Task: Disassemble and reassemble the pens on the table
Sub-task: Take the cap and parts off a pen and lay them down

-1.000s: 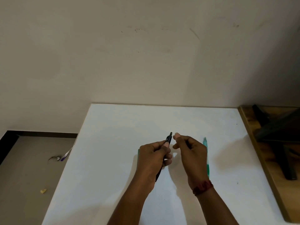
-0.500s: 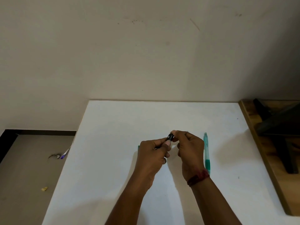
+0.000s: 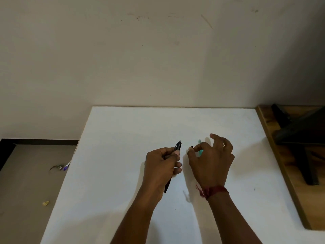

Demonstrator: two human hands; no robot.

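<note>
the left hand (image 3: 161, 166) is curled round a black pen (image 3: 178, 147), held over the white table (image 3: 123, 138). the right hand (image 3: 212, 161) pinches a small dark piece (image 3: 192, 147) between thumb and forefinger, its other fingers spread loose. a teal pen (image 3: 199, 143) lies on the table, mostly hidden behind that hand. any lettering is too small to read.

Bare forearms (image 3: 133, 221), red wristband (image 3: 216, 190), seemingly thread

The black pen (image 3: 178, 147) slants above the surface (image 3: 123, 138), pale tip exposed. A small black piece (image 3: 192, 147) is just apart; the teal pen (image 3: 200, 142) lies flat.
</note>
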